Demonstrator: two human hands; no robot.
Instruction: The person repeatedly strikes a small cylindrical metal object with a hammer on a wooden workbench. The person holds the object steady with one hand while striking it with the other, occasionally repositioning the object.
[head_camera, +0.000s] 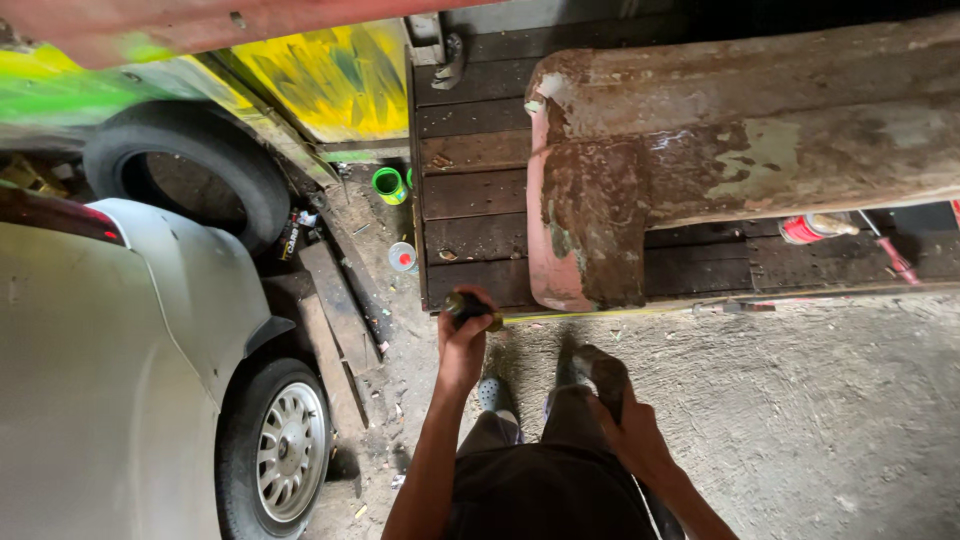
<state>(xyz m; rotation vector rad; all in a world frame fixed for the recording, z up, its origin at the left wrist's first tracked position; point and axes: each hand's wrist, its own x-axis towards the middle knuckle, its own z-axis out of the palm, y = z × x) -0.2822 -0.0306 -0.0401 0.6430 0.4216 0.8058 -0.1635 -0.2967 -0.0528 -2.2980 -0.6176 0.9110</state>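
Note:
My left hand (463, 340) grips the dark case of a tape measure (468, 305). Its yellow blade (610, 311) runs to the right along the front edge of a dark wooden platform (470, 195). My right hand (625, 420) hangs low by my leg and holds a dark grey block-shaped object (602, 375); what it is cannot be made out. A rusty, worn pink bumper-like body part (700, 150) lies on the platform just beyond the tape.
A silver car (110, 370) with an alloy wheel (290, 450) stands at the left. A loose tyre (190, 170) leans behind it. Planks (335, 320), a green cup (388, 184), a small can (402, 256) and a red spray can (812, 228) lie about. Concrete floor (820, 400) spreads right.

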